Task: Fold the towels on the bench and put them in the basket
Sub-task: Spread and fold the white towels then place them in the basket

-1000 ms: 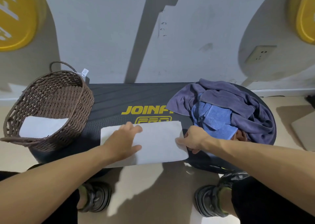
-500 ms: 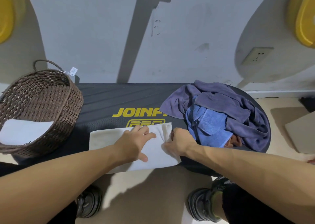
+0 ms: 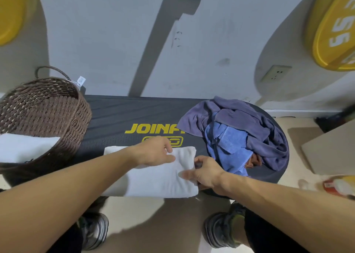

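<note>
The white towel lies folded at the near edge of the desk, between the basket on the left and the heap of purple and blue towels on the right, its front edge hanging slightly past the rim. It looks light, soft and limp, so it will sag and unfold if lifted by one corner; better to take it at both short ends or slide a palm beneath. The left hand rests on its far part, fingers loosely extended and pressing down. The right hand pinches the right edge, thumb on top. Compared with half a second ago, the right hand has shifted to the towel's end, which now looks thicker and more squared.
</note>
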`<control>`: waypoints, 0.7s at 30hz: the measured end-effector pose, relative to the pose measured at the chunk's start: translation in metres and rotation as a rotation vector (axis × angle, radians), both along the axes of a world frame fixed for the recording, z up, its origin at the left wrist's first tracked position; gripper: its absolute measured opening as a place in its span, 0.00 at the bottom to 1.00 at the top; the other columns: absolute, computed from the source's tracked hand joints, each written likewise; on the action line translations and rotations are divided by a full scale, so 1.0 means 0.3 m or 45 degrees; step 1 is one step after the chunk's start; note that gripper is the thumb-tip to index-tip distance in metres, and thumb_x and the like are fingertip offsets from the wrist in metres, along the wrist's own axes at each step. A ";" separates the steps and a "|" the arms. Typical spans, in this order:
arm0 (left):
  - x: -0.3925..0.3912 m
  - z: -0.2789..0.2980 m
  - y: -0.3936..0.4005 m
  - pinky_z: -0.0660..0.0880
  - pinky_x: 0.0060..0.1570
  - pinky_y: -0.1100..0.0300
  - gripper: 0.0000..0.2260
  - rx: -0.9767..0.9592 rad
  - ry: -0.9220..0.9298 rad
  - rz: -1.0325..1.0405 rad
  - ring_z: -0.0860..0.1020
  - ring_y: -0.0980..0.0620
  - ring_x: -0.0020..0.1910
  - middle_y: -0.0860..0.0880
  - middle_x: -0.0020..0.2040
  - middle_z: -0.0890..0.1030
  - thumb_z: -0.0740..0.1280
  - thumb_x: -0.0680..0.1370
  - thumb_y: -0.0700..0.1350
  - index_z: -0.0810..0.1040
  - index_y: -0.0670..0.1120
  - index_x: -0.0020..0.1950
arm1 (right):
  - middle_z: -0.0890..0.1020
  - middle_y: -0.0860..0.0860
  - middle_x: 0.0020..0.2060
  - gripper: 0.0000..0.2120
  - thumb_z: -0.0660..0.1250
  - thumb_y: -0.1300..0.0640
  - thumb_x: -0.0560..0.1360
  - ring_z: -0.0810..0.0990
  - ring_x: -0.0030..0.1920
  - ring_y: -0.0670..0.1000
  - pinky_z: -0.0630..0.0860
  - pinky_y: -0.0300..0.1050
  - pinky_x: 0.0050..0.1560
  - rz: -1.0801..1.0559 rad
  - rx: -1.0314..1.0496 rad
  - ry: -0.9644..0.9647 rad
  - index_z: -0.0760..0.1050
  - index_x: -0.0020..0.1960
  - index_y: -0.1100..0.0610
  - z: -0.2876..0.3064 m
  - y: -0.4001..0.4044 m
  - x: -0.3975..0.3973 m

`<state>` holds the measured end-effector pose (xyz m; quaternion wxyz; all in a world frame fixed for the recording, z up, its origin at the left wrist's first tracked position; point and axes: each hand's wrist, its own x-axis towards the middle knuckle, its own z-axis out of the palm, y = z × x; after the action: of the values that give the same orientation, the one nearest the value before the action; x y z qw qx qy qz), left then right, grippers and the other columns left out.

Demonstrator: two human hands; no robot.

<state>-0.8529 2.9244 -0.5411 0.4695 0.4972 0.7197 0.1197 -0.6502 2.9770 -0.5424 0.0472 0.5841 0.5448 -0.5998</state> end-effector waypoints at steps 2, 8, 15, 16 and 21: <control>0.001 0.040 -0.014 0.81 0.41 0.53 0.14 -0.152 -0.231 0.218 0.82 0.46 0.38 0.47 0.44 0.81 0.67 0.77 0.57 0.77 0.46 0.51 | 0.83 0.55 0.41 0.20 0.81 0.59 0.66 0.82 0.37 0.56 0.82 0.57 0.41 -0.079 0.100 0.079 0.75 0.52 0.58 0.018 -0.031 -0.035; -0.013 0.114 -0.101 0.83 0.44 0.51 0.23 -0.112 -0.614 0.348 0.85 0.45 0.41 0.44 0.41 0.85 0.66 0.74 0.65 0.84 0.45 0.44 | 0.79 0.52 0.33 0.16 0.79 0.58 0.69 0.77 0.29 0.48 0.76 0.43 0.31 -0.083 0.256 0.327 0.76 0.53 0.54 0.058 -0.141 -0.176; -0.118 0.053 -0.239 0.77 0.36 0.54 0.13 0.069 -0.400 0.623 0.80 0.48 0.35 0.44 0.39 0.82 0.74 0.75 0.50 0.82 0.39 0.47 | 0.81 0.57 0.41 0.19 0.76 0.64 0.68 0.81 0.38 0.54 0.83 0.51 0.45 0.035 -0.256 0.505 0.78 0.58 0.59 0.118 -0.184 -0.257; -0.141 0.041 -0.251 0.75 0.34 0.56 0.12 0.078 -0.396 0.659 0.78 0.49 0.34 0.43 0.39 0.80 0.73 0.76 0.46 0.80 0.37 0.46 | 0.82 0.56 0.42 0.17 0.75 0.63 0.69 0.81 0.38 0.54 0.83 0.50 0.46 -0.005 -0.212 0.458 0.79 0.57 0.59 0.108 -0.177 -0.262; -0.239 -0.024 -0.280 0.75 0.33 0.60 0.05 -0.051 -0.280 0.789 0.79 0.51 0.34 0.49 0.37 0.82 0.69 0.78 0.42 0.81 0.43 0.43 | 0.82 0.45 0.43 0.10 0.68 0.55 0.75 0.81 0.44 0.47 0.76 0.36 0.48 0.626 0.631 0.120 0.81 0.56 0.50 0.039 -0.163 -0.252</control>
<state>-0.9248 2.8406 -0.5482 0.4954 0.2294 0.7839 0.2958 -0.7256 2.9282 -0.5308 0.0219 0.4008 0.7999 -0.4461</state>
